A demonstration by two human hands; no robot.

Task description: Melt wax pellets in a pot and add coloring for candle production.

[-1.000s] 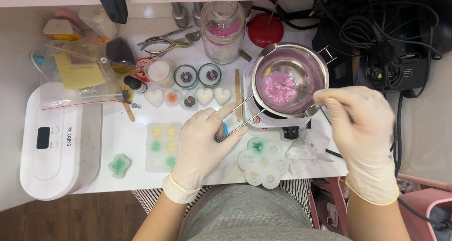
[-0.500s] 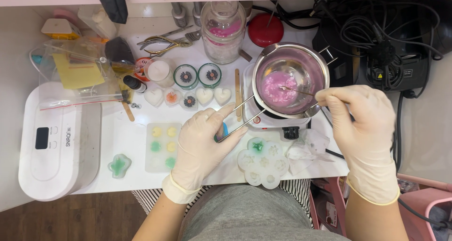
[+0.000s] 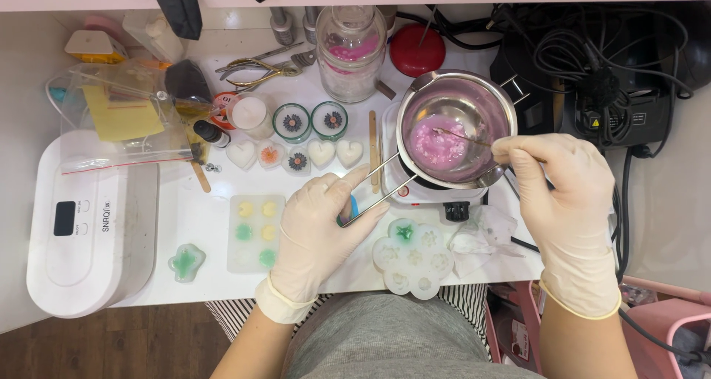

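Left hand: the gloved left hand (image 3: 320, 227) lies palm down near the front edge of the white worktop (image 3: 200, 223), forearm rising from the lower frame; its fingers (image 3: 354, 177) are closed around the twin-wire handle (image 3: 385, 177) of the melting pot, thumb underneath.
Right hand: the gloved right hand (image 3: 563, 194) is lifted beside the pot's rim, wrist bent, fingers (image 3: 511, 148) pinched together on a thin stirring stick (image 3: 463, 136) that slants into the pot.
Flower mould: a pale, glossy flower-shaped mould (image 3: 413, 255) lies just beside the left hand, one cavity filled green.
Square mould: a translucent tray (image 3: 255, 231) with yellow and green fillings lies left of the left hand.
Melting pot: a round steel melting pot (image 3: 454, 123), polished and reflective, sits on a small white hot plate (image 3: 426, 194); lumpy pink wax (image 3: 437, 142) lies in its bottom, touched by the stick's tip.
Candles: small white heart-shaped pieces (image 3: 322, 151) and round tins with dark flowers (image 3: 329, 118) stand in a row beyond the left hand.
Jar: a clear glass jar (image 3: 350, 49) holding pink material stands at the back.
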